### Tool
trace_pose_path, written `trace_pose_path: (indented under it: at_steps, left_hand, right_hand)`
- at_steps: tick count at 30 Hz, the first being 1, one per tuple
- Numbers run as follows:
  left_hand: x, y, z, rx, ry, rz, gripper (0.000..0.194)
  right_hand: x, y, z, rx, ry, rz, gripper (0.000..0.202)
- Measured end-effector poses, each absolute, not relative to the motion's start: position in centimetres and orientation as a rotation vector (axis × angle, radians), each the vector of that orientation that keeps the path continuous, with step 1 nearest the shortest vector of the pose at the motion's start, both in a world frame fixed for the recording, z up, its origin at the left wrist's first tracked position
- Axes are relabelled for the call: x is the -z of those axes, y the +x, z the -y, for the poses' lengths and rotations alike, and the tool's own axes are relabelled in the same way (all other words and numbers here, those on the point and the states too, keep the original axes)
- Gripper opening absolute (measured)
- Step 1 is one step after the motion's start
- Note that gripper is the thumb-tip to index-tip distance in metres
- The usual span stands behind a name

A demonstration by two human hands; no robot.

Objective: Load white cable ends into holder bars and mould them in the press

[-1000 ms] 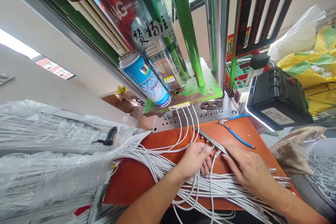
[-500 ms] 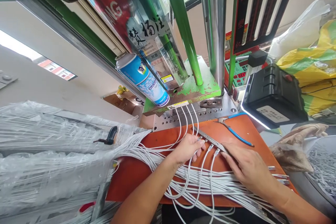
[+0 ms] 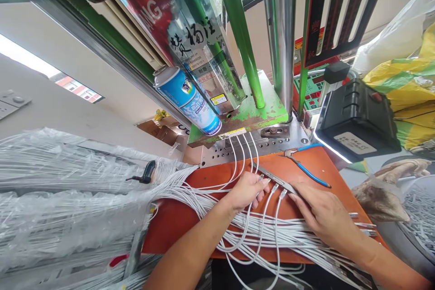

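A narrow metal bar [image 3: 276, 179] lies slanted above the orange-brown work surface, with several white cable ends attached along its near edge. My right hand [image 3: 321, 206] grips the bar's right end between thumb and fingers. At the bar's left part, my left hand [image 3: 249, 190] is closed in a pinch on one of the white cables [image 3: 247, 222], close to its plug. Two plugs [image 3: 278, 191] show in the bar between my hands. Loose white cables [image 3: 261, 231] spread in a bundle beneath both hands.
Blue-handled pliers [image 3: 306, 167] lie behind my right hand. A green press plate [image 3: 244, 115] carries a blue spray can [image 3: 190, 102]; several white cables run out beneath it. Plastic-wrapped cable bundles [image 3: 68, 213] fill the left. A black box [image 3: 356, 118] stands at right.
The view has shifted slightly. Both hands keep nearly the same hold on the bar and cable; nothing has visibly been let go.
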State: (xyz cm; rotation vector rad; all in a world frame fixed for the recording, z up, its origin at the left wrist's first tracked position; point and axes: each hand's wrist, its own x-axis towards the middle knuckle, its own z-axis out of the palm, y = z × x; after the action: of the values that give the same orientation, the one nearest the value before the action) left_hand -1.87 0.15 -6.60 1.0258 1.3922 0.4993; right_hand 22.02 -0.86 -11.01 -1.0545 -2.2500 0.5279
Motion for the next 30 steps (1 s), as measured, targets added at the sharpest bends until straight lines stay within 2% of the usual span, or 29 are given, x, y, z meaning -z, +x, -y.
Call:
trace_pose_path:
  at_steps: [7,12,16,30]
  left_hand:
    - [7.3,-1.6,-0.1,-0.513,0.973,-1.373,0.062]
    - [7.7,-2.1,1.7,-0.714,1.188,-1.618,0.052]
    - [8.1,-2.6,2.5,-0.670,1.153,-1.631,0.043]
    - [8.0,-1.8,1.1,-0.671,1.287,-1.789,0.043]
  right_hand:
    - [11.3,22.1,0.9,-0.562,-1.025,2.273,0.026]
    - [11.3,21.9,0.9,-0.483,-1.079,2.239,0.026]
    - [11.0,21.9,0.8,-0.494,-1.069,2.231,0.027]
    - [11.7,22.4,0.7,-0.681,-0.906,2.318,0.024]
